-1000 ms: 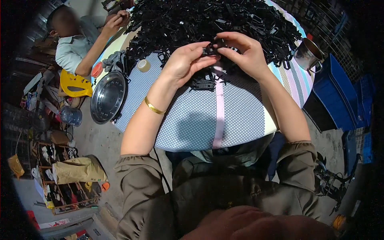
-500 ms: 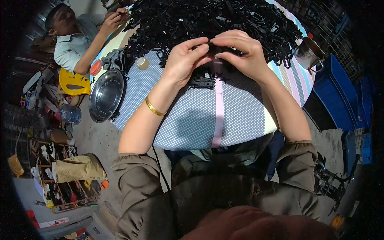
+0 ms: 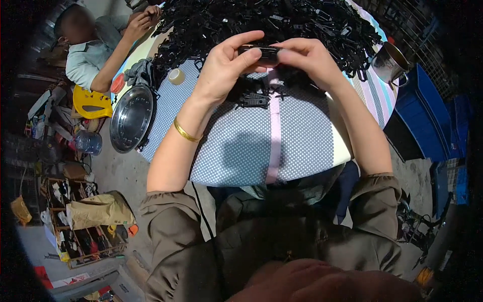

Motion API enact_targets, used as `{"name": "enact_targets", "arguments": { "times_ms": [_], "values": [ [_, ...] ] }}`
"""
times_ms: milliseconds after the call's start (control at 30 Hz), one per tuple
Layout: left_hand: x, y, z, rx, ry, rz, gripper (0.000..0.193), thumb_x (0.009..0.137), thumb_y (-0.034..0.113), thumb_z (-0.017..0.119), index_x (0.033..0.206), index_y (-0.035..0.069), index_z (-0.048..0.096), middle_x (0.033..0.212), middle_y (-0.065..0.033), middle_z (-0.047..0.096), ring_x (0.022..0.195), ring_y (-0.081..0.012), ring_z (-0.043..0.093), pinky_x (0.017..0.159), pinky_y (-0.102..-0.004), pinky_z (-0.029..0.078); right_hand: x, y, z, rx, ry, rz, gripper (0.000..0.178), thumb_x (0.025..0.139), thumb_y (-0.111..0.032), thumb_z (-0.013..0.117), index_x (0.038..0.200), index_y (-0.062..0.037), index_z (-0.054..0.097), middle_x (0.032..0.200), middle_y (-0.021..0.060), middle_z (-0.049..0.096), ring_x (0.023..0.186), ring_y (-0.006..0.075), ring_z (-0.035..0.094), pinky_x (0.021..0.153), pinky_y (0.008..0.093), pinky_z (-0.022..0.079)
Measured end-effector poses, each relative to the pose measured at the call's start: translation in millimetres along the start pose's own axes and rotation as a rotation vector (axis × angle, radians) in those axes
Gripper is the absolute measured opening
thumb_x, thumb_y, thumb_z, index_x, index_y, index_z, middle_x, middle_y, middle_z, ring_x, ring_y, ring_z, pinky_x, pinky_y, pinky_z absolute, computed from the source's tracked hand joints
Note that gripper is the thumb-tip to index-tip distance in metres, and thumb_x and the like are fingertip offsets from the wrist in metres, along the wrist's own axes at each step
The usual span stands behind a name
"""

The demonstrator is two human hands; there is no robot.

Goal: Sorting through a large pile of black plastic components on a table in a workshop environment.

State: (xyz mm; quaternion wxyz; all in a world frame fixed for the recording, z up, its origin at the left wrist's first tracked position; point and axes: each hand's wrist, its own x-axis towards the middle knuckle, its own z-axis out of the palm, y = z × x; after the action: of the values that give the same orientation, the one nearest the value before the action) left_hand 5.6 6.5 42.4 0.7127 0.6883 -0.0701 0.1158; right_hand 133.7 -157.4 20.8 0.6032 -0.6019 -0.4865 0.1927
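Note:
Between my hands, above the near edge of a large pile of black plastic parts (image 3: 282,22), is one dark, elongated plastic part (image 3: 266,52). My left hand (image 3: 229,63) pinches its left end between thumb and fingers, index finger raised along the top. The fingertips of my right hand (image 3: 309,60) close on its right end. Below my hands, a few black plastic pieces (image 3: 255,99) lie on the dotted grey-blue tablecloth (image 3: 241,156). The held part's finer shape is too small to make out.
To the left stand a steel basin (image 3: 132,118), a tape roll (image 3: 176,76) and a dark cloth (image 3: 139,73). A metal mug (image 3: 390,63) is at the right edge, beside blue bins (image 3: 425,116). Another person (image 3: 93,48) sits far left, hands at the pile.
My hands have shifted slightly, and the dark part between them now shows, held level at both ends. My left index finger has lifted. The other person's hands moved a little.

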Motion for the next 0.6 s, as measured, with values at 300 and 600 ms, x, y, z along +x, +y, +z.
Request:
{"name": "enact_targets", "arguments": {
  "times_ms": [300,600],
  "values": [
    [-32.9,-19.5,58.3,0.609,-0.642,0.236,0.034,0.080,0.021,0.059,0.106,0.002,0.050,0.096,-0.0124,0.056,0.086,-0.0257,0.055,0.080,-0.0338,0.044,11.3,32.4,29.6,-1.178,0.065,-0.502,0.030,0.071,-0.008,0.061,0.101,-0.0086,0.062,0.105,0.0053,0.061,0.115,0.0253,0.045,0.098,0.0484,0.030],
    [0.3,-16.7,4.5,0.765,0.203,0.306,0.021,0.078,0.017,0.061,0.092,0.001,0.062,0.081,-0.0103,0.063,0.069,-0.0164,0.058,0.063,-0.0269,0.046,17.5,32.3,31.5,-1.307,-0.073,-0.525,0.032,0.066,-0.010,0.062,0.098,-0.0085,0.059,0.090,0.0067,0.059,0.094,0.0213,0.056,0.103,0.0524,0.025]
  ]
}}
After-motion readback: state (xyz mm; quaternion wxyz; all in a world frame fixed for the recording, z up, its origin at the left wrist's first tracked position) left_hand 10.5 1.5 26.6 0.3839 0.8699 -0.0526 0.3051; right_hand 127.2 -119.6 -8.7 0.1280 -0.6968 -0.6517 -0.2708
